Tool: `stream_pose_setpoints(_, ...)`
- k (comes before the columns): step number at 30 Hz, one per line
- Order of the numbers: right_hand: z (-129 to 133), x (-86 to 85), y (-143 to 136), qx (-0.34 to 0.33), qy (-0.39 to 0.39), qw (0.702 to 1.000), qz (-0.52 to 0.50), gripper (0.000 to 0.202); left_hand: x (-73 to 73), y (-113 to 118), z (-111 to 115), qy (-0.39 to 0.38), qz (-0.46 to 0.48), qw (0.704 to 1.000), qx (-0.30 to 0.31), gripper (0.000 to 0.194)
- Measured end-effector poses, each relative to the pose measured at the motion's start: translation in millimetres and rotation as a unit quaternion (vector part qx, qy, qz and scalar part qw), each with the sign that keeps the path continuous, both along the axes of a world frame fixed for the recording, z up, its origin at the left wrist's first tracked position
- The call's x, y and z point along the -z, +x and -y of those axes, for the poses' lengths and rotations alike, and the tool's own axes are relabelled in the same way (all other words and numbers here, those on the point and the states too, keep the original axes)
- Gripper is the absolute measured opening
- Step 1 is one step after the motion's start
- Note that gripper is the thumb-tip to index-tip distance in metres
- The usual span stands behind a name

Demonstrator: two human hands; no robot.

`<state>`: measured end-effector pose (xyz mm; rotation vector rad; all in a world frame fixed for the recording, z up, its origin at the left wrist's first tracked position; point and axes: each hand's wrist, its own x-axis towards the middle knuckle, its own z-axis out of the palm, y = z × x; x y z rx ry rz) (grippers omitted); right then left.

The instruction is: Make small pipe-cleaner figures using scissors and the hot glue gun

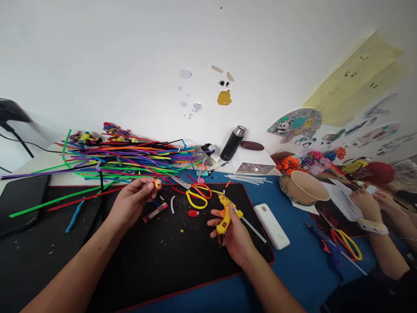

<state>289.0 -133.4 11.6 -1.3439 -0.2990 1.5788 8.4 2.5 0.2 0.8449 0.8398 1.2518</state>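
Observation:
My left hand (138,195) pinches a small red and yellow piece (158,184) with a whitish spot on it, held above the black mat (182,265). My right hand (233,234) is wrapped round a yellow glue gun (224,217), its nozzle pointing up and away from me. A clear glue stick (254,229) juts out of the gun's back toward the lower right. Between my hands lie scissors (195,194) with red and yellow handles, a small red roll (193,213), a dark red lighter-like packet (155,213) and a pale curved strip (173,204).
Many coloured pipe cleaners (137,158) are heaped along the wall. A black bottle (233,143) stands behind the mat. To the right are a white power bank (271,226), a bowl (309,187) and a blue glue gun (329,252). Another person's hands (368,202) work at far right.

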Motion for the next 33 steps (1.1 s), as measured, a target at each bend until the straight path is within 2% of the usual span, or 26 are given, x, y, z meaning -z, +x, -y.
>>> stream_pose_setpoints(5,5.4,-7.5,7.4,-0.059,-0.04,0.997,-0.016,0.066,2.5,-0.8,0.2,0.002,0.002,1.0,0.0,0.035)
stream_pose_setpoints(9,15.8,-1.6,14.5,-0.131,-0.048,0.988,0.058,0.061,2.0,0.8,0.5,0.007,0.003,1.0,0.005,0.034)
stream_pose_setpoints(12,25.1,7.2,21.3,-0.2,-0.063,0.967,0.146,0.059,0.3,2.3,1.4,0.005,0.0,1.0,0.003,0.036)
stream_pose_setpoints(16,33.9,13.7,30.4,-0.267,-0.071,0.924,0.265,0.059,-2.2,4.2,3.6,0.007,-0.006,1.0,0.006,0.038)
stream_pose_setpoints(19,35.8,11.2,31.2,-0.254,-0.047,0.893,0.369,0.051,-2.6,5.1,4.8,0.005,-0.006,1.0,0.009,0.038)
stream_pose_setpoints(22,33.3,5.6,18.7,-0.22,0.012,0.867,0.447,0.043,-1.1,5.0,4.6,0.012,-0.009,1.0,0.014,0.037)
stream_pose_setpoints(24,29.2,2.1,2.2,-0.225,0.076,0.841,0.485,0.034,0.5,4.7,4.2,0.02,-0.013,1.0,0.02,0.035)
stream_pose_setpoints(27,19.6,-1.5,-27.4,-0.275,0.148,0.773,0.552,0.016,2.4,4.4,3.8,0.024,-0.014,0.999,0.021,0.034)
stream_pose_setpoints(33,-0.4,-5.3,-63.4,-0.364,0.195,0.648,0.64,0.006,2.5,4.5,4.2,0.025,-0.014,0.999,0.021,0.033)
